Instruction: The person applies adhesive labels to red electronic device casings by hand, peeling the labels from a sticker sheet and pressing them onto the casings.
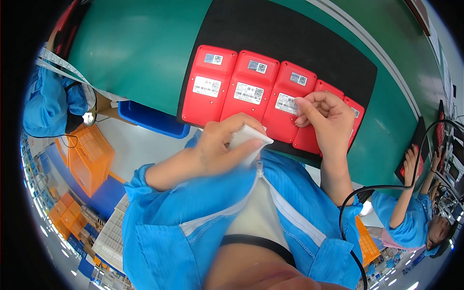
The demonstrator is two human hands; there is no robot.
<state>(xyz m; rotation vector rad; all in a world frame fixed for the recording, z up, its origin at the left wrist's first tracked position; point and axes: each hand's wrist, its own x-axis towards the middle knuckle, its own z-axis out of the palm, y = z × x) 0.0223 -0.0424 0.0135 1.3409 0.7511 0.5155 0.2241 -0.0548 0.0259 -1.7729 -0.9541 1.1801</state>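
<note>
Several red plastic device housings (208, 104) lie side by side in a row on a black mat (270, 29), backs up, each with white printed labels. My left hand (217, 145) is closed around a folded white sheet (249, 140), just in front of the row; whether it is paper or cloth I cannot tell. Above the middle housings, my right hand (328, 113) has thumb and forefinger pinched together beside the lower white label (286, 103) of the third housing. Anything between those fingertips is hidden. The hand covers parts of the housings farther right.
The mat lies on a green worktable (140, 43). A blue bin (154, 121) stands at its near left edge, with orange crates (89, 154) beyond. A black cable (345, 205) loops past my right arm. Co-workers in blue sit at left (46, 104) and right (401, 212).
</note>
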